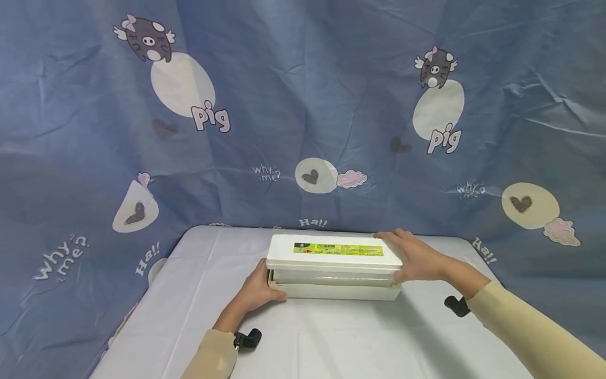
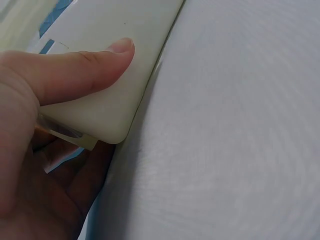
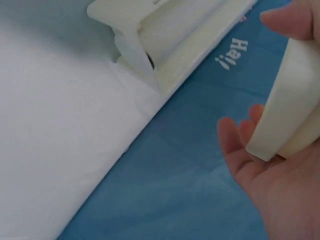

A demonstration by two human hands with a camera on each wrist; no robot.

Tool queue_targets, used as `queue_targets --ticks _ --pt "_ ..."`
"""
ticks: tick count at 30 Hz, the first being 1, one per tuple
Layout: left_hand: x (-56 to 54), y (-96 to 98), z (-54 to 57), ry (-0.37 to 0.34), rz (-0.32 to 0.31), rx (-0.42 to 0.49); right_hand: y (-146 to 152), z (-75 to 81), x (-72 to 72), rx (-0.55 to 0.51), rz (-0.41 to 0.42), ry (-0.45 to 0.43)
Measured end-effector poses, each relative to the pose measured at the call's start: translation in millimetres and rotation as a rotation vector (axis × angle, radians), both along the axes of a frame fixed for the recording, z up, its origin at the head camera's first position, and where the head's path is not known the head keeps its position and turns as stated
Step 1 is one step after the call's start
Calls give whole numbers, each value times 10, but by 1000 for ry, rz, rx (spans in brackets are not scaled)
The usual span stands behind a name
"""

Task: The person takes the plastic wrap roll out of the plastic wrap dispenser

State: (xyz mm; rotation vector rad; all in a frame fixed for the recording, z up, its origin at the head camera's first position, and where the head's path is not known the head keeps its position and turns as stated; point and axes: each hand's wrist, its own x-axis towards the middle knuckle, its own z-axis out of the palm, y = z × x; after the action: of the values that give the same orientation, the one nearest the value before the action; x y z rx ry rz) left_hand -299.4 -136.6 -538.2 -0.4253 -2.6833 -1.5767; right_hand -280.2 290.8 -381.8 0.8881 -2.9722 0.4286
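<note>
A long white cling film box (image 1: pixel 331 292) lies across the far half of the table, a pale roll (image 1: pixel 331 277) showing in the gap under its lid. My left hand (image 1: pixel 257 289) grips the box's left end, thumb flat along the front wall and fingers behind the corner, as the left wrist view shows. On the right, my right hand (image 1: pixel 416 256) holds the end of the white lid (image 1: pixel 279 248), thumb on the near side and fingers round the far side. The lid is raised off the base and bears a yellow-green label (image 1: pixel 338 249). In the right wrist view the lid stands apart from the base (image 3: pixel 125 15).
A white cloth covers the table (image 1: pixel 312 342). Behind its far edge hangs a blue curtain (image 1: pixel 265 105) printed with pigs and lettering. Black wrist mounts (image 1: pixel 248 338) stick out from both forearms over the cloth.
</note>
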Motion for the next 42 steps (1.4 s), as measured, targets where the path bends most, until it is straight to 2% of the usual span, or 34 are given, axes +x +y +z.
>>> queue_targets --ticks 5,11,15,20,27,36,42 --pt "-17 8 -2 -2 -2 -64 191 71 69 -78 -53 22" --pt "2 -17 32 -12 -6 -63 382 39 214 -143 -112 -9" --pt "-10 -27 46 -23 -38 -15 510 -12 343 -173 -135 -16" --pt "-1 -61 69 -49 -67 51 645 -88 504 -178 -148 29" --pt "5 -75 85 -106 -143 220 814 -216 751 -130 -217 93" --pt "-9 -38 101 -141 -151 240 1083 -485 1091 -107 -302 204" --pt "-28 -41 73 -140 -156 260 1341 -603 1245 -149 -387 172"
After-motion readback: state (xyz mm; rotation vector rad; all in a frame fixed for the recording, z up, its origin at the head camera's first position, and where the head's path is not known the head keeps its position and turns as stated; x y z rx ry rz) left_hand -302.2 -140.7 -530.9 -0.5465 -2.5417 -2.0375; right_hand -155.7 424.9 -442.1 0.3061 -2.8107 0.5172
